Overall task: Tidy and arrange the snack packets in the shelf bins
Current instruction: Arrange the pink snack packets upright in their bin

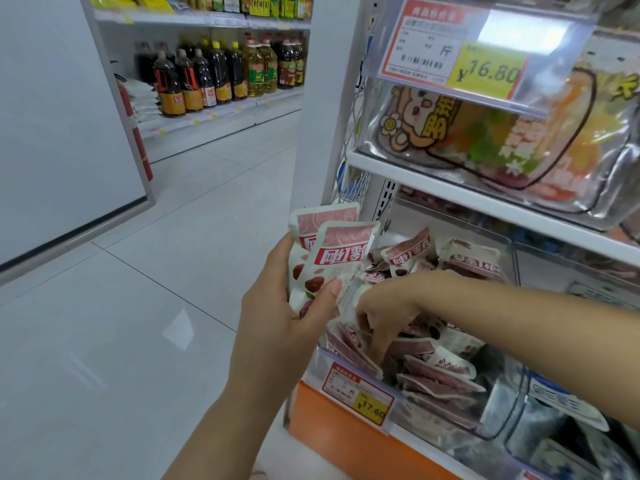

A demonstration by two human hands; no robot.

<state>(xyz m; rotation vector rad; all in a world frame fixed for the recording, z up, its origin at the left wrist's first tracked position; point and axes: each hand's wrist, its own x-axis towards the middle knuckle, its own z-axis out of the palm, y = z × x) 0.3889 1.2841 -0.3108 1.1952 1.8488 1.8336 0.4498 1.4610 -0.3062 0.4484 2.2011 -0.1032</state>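
Step in hand, as judged: gathering loose snack packets (440,372) out of the clear bin (313,367) into an aligned stack for reseating. The left grip (294,306) grasps two held packets (332,258) upright, thumb across their faces, just outside the bin's left edge. The right grip (384,313) reaches down into the pile near the bin's front left corner, fingers curled and tips buried among the packets; whether it has one pinched cannot be told. To do this well, take one packet at a time by a sealed edge, turn it print-forward, and stack it square against the two in the left grip. Lift straight up: neighbouring packets lie overlapped and tilted and may be dragged over the front wall, where the price label (358,393) hangs. The upper shelf (485,195) overhangs the bin and limits lift height. A neighbouring bin (540,410) to the right holds silver packets; avoid mixing stock. Oil bottles (214,74) stand well apart across the aisle.
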